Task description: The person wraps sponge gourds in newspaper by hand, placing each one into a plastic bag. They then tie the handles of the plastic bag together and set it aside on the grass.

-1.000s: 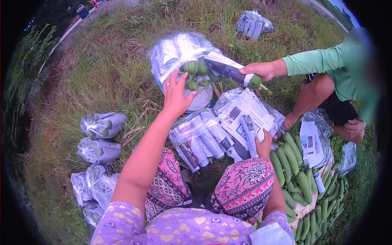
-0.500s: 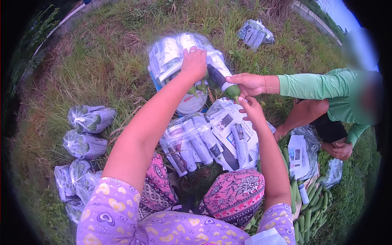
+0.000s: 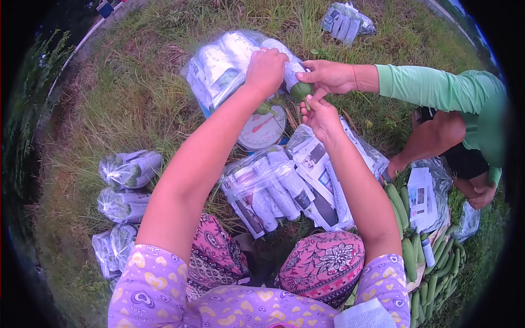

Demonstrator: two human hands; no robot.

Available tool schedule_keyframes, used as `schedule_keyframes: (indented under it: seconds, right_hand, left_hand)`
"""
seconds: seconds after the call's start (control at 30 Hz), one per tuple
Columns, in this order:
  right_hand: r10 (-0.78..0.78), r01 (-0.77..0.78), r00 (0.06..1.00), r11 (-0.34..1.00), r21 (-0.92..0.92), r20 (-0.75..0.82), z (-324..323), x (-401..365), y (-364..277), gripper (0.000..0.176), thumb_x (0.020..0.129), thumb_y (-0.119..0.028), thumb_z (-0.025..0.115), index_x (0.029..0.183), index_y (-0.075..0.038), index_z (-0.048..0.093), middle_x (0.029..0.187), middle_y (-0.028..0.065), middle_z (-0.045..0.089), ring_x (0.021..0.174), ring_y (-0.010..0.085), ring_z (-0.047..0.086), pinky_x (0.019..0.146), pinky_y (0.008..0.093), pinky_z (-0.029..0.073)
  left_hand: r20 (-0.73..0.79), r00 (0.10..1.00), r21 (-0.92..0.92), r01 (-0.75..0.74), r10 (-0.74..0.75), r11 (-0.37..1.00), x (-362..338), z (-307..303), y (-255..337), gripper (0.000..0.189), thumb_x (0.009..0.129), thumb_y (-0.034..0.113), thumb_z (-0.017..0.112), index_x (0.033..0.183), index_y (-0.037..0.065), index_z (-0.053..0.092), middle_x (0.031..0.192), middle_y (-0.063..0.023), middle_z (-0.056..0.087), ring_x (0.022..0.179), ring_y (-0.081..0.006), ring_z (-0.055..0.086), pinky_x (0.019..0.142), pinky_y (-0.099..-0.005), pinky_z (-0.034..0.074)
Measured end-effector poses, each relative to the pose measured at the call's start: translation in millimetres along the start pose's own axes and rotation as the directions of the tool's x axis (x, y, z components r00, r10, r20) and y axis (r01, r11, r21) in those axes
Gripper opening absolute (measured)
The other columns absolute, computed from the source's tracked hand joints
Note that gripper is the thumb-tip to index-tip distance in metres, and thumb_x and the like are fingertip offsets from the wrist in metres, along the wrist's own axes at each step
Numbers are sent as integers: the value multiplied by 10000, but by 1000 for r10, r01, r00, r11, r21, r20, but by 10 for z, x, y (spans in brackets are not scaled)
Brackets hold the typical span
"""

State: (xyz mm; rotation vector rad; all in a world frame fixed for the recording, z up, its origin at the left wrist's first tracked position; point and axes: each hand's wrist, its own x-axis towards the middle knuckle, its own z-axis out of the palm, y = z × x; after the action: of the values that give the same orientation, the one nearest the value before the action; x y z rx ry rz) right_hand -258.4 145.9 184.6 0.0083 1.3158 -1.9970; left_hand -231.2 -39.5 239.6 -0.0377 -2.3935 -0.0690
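Note:
A clear plastic bag (image 3: pixel 216 46) filled with newspaper-wrapped green gourds lies tilted on top of a dial scale (image 3: pixel 262 130). My left hand (image 3: pixel 266 71) is closed on the bag's near edge, fingers curled over the top. At the bag's right side is one more wrapped gourd (image 3: pixel 301 91), its green stem end bare. My right hand (image 3: pixel 324 116) pinches that stem end from below. A co-worker's hand (image 3: pixel 331 76) grips the same gourd from the right. Green stem ends of other gourds (image 3: pixel 266 108) poke out under my left wrist.
Another bag of wrapped gourds (image 3: pixel 265 188) and newspaper sheets (image 3: pixel 317 169) lie before my knees. Several packed bags (image 3: pixel 130 168) stand on the grass at left, one bag (image 3: pixel 347 23) at the far right. Loose gourds (image 3: pixel 437 268) are piled at right beside the crouching co-worker.
The wrapped gourd has moved left, closer against the bag, with my right hand and the co-worker's hand still on it. My left hand keeps its hold; the whole view has shifted slightly.

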Motion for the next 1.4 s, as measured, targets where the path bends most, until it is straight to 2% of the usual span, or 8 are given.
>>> schedule_keyframes:
  seconds: [0.3, 0.43, 0.73, 0.83, 1.0, 1.17, 1.23, 1.4]
  right_hand:
    - [-152, 150, 983, 988, 21, 102, -306, 124, 139, 323, 921, -158, 605, 1194, -22, 499, 818, 24, 602, 656, 70, 534, 579, 227, 453]
    - [-413, 405, 907, 807, -429, 79, -162, 259, 131, 446, 910, -142, 606, 1281, 48, 448, 821, 43, 614, 656, 75, 548, 549, 223, 456]
    - [55, -53, 977, 998, -15, 208, -167, 252, -84, 293, 963, -414, 517, 969, -122, 489, 705, -19, 487, 578, 87, 456, 529, 257, 432]
    - [163, -162, 974, 987, -20, 161, -117, 264, -135, 350, 961, -478, 494, 976, -128, 476, 655, -31, 430, 526, 75, 391, 486, 253, 385]
    - [155, -132, 982, 971, -197, 104, -138, 366, -218, 391, 946, -516, 501, 989, -130, 458, 580, -67, 324, 460, 60, 285, 429, 241, 308]
    - [-62, 87, 995, 921, -380, 77, -325, 412, -155, 425, 943, -408, 563, 1158, -43, 528, 632, -37, 492, 495, 78, 417, 466, 269, 386]
    - [-475, 503, 861, 735, -455, 183, -346, 569, -45, 471, 925, -362, 599, 1225, -13, 494, 704, 14, 583, 566, 118, 515, 546, 300, 449]
    - [-693, 574, 660, 214, -790, 292, -325, 645, -129, 612, 840, -356, 691, 1309, -52, 443, 848, 218, 663, 784, 366, 666, 705, 428, 509]
  left_hand:
    - [138, 988, -140, 84, -65, 987, 54, -55, 33, 149, 836, 89, 548, 953, 60, 635, 906, -167, 653, 860, -352, 632, 786, -449, 496]
    - [180, 984, -109, 31, -11, 994, 33, -23, 40, 163, 834, 86, 551, 976, 61, 625, 916, -165, 656, 853, -346, 636, 780, -440, 504]
    - [408, 912, -106, 88, -38, 990, 390, -499, -8, 369, 816, 384, 667, 942, 37, 669, 923, -144, 661, 910, -286, 646, 804, -385, 510]
    - [248, 963, -142, 141, -102, 980, 770, -180, -765, 597, 770, 614, 641, 1013, 70, 692, 1002, -147, 663, 1000, -286, 629, 875, -397, 490]
    - [573, 678, 6, 560, -461, 829, 968, 2, -1611, 782, 865, 693, 456, 1272, 35, 574, 1263, -189, 578, 1106, -269, 592, 985, -401, 427]
    - [862, 261, 159, 675, -434, 721, 1112, 378, -2190, 880, 844, 748, 389, 1360, 41, 486, 1394, -201, 447, 1269, -302, 451, 1065, -449, 330]
    - [887, 159, 179, 747, -433, 641, 1116, 527, -2265, 935, 816, 772, 404, 1379, 27, 457, 1429, -193, 424, 1318, -314, 418, 1094, -460, 295]
    - [914, 139, 103, 830, -382, 548, 1073, 585, -2236, 913, 811, 736, 482, 1388, 29, 438, 1375, -195, 483, 1258, -290, 488, 1041, -426, 381]
